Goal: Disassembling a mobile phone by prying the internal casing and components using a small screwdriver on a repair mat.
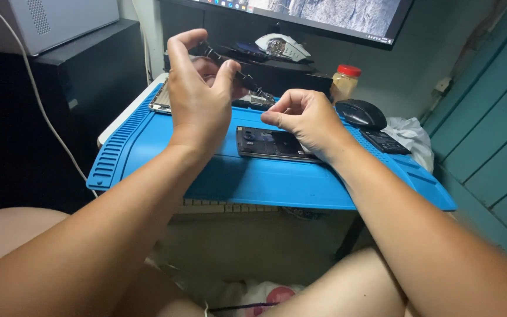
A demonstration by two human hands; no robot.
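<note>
My left hand (198,94) is raised above the blue work mat (253,176) and grips a black screwdriver (239,73) that slants down to the right. Its tip meets a small metal part (263,100) pinched in the fingertips of my right hand (306,117). Under my right hand an opened dark phone (268,144) lies flat on the mat. Another phone part with a pale frame (161,101) lies at the mat's far left, partly hidden by my left hand.
A black mouse (360,113), a small dark flat part (385,141) and a white plastic bag (411,138) sit at the mat's right. A red-lidded jar (345,82), a white gaming mouse (281,47) and a monitor (324,14) stand behind. A keyboard (224,206) shows under the mat's front edge.
</note>
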